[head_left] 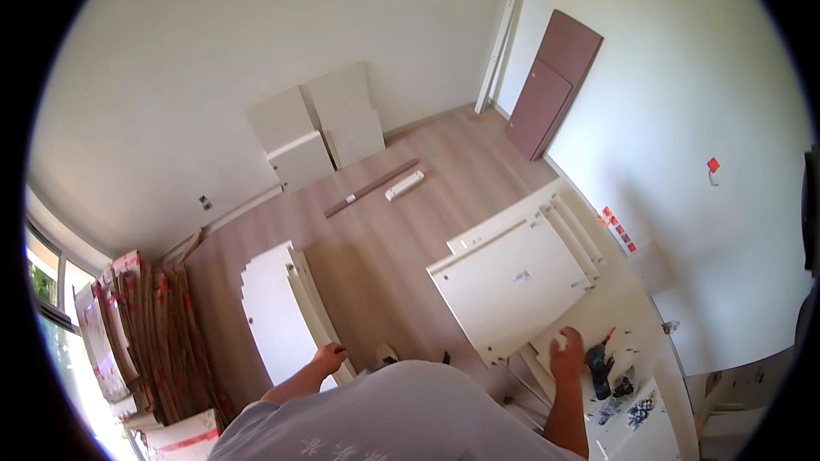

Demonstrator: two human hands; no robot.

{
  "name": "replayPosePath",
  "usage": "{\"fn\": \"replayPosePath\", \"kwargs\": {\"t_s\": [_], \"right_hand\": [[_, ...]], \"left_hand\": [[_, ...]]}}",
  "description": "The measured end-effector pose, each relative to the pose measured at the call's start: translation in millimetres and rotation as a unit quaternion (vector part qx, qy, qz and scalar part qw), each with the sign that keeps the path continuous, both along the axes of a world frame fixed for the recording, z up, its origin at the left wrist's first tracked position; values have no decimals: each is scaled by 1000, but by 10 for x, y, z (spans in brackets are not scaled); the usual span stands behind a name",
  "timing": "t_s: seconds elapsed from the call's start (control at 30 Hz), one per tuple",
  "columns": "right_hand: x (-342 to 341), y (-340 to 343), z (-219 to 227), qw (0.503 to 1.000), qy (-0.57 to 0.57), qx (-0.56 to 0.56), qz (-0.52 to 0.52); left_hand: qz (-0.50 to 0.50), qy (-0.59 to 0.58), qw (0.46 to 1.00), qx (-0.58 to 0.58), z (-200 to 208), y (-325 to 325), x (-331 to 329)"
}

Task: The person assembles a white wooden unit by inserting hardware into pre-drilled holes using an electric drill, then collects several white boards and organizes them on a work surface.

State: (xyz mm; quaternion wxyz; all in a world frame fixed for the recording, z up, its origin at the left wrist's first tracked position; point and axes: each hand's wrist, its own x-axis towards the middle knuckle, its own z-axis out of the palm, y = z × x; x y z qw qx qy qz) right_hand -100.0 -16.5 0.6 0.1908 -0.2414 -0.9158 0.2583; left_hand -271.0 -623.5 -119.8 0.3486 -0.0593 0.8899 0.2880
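My left hand (329,358) is at the near end of a stack of white panels (278,312) on the left. Its fingers are curled together, and whatever may be in them is too small to make out. Beside the near edge of another stack of white panels (517,286), my right hand (566,353) is open, thumb and fingers apart, with nothing seen between them. Just right of that hand, a dark cordless drill (600,369) with a red tip lies on a pale board. Small bags of hardware (641,411) are close to it.
Flattened cardboard (158,333) is piled by the window at left. White boards (312,132) and reddish-brown panels (555,85) lean on the walls. A brown strip (371,188) and a short white piece (405,186) lie on the wood floor. Red-marked wall boxes (619,230) are at right.
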Motion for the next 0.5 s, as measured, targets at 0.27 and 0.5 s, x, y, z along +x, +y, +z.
{"fn": "replayPosePath", "kwargs": {"t_s": [0.27, 0.5], "right_hand": [[-1454, -1032, -101, 958, -274, -34, 71], [-2402, -1034, -119, 972, -232, -30, -3]], "left_hand": [[144, 48, 988, -16, -168, -1639, -663], [67, -29, 995, 64, -270, -1382, -1115]]}}
